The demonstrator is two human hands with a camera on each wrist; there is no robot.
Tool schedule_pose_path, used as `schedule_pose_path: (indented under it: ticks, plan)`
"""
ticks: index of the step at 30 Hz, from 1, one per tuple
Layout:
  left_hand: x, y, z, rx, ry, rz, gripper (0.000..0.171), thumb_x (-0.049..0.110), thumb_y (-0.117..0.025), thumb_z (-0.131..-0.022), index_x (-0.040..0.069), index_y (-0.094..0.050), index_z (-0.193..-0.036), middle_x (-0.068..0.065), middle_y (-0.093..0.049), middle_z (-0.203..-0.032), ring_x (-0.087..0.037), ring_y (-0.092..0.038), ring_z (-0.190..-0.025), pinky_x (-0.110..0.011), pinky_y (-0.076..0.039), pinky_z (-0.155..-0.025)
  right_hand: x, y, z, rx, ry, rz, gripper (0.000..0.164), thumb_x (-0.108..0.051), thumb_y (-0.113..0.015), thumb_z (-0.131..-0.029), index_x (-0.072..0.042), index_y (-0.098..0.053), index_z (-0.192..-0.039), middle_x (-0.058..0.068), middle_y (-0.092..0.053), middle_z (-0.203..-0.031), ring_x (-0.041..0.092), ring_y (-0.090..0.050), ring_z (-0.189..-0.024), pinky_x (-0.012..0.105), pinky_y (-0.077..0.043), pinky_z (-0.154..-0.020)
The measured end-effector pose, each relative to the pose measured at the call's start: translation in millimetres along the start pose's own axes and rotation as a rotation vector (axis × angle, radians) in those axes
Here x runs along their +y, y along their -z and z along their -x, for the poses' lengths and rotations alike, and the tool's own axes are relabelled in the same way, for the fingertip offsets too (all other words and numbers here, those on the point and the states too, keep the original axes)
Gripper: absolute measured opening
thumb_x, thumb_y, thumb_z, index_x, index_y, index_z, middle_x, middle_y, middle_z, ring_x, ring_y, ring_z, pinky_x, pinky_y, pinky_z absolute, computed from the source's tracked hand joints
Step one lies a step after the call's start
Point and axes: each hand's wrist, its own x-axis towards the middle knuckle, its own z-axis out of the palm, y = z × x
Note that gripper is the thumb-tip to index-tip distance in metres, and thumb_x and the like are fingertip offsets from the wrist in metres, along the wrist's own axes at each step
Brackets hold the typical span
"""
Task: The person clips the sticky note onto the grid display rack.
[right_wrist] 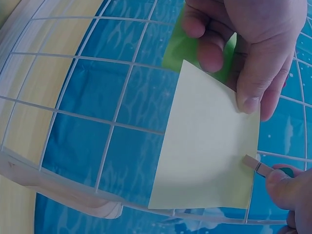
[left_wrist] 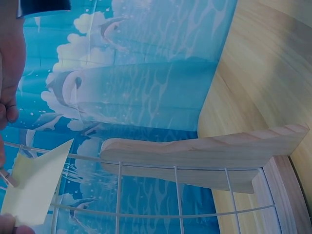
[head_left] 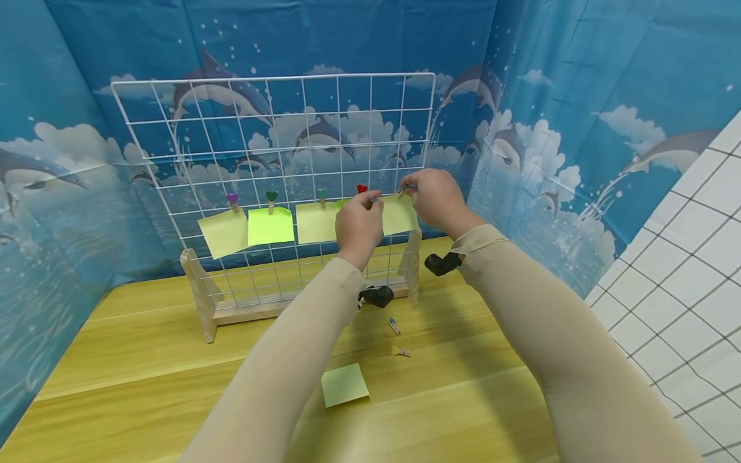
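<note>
My left hand (head_left: 360,225) pinches the upper left edge of a pale yellow sticky note (head_left: 396,215), thumb in front. The note lies against a white wire grid (head_left: 289,149). At its top edge, my right hand (head_left: 439,200) pinches a small wooden clothespin (right_wrist: 257,165) with a green ornament, its tip over the note in the right wrist view. A green sticky note (right_wrist: 180,51) is partly hidden behind the left hand, with a red heart clothespin (head_left: 361,188) above it.
Farther left on the grid hang a pale note (head_left: 315,225), a bright green note (head_left: 271,226) and a yellow note (head_left: 222,235), each clipped. On the wooden table (head_left: 127,360) lie a blue-tipped clothespin (head_left: 394,325), a yellow heart clothespin (head_left: 401,352) and a loose sticky note (head_left: 345,386).
</note>
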Motion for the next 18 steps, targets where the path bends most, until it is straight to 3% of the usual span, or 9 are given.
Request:
schedule_pose_path:
  ticks: [10, 18]
  plan:
    - [1.0, 0.5, 0.2, -0.005, -0.035, -0.062, 0.029, 0.032, -0.061, -0.109, 0.025, -0.075, -0.134, 0.001, -0.076, -0.097, -0.018, -0.055, -0.057, -0.029, -0.036, -0.048, 0.7, 1.5, -1.7, -0.022, -0.003, 0.024, 0.031, -0.012, -0.050, -0.112, -0.009, -0.073, -0.132, 0.013, -0.072, -0.133, 0.031, -0.070, -0.113, 0.045, -0.059, -0.092]
    - [3.0, 2.0, 0.3, -0.007, -0.081, -0.149, 0.030, 0.031, -0.061, -0.109, 0.024, -0.074, -0.135, 0.000, -0.080, -0.109, -0.016, -0.065, -0.069, -0.029, -0.044, -0.054, -3.1, 4.8, -3.2, -0.046, -0.012, 0.042, 0.032, -0.012, -0.049, -0.112, -0.010, -0.072, -0.134, 0.012, -0.070, -0.137, 0.033, -0.068, -0.120, 0.047, -0.059, -0.096]
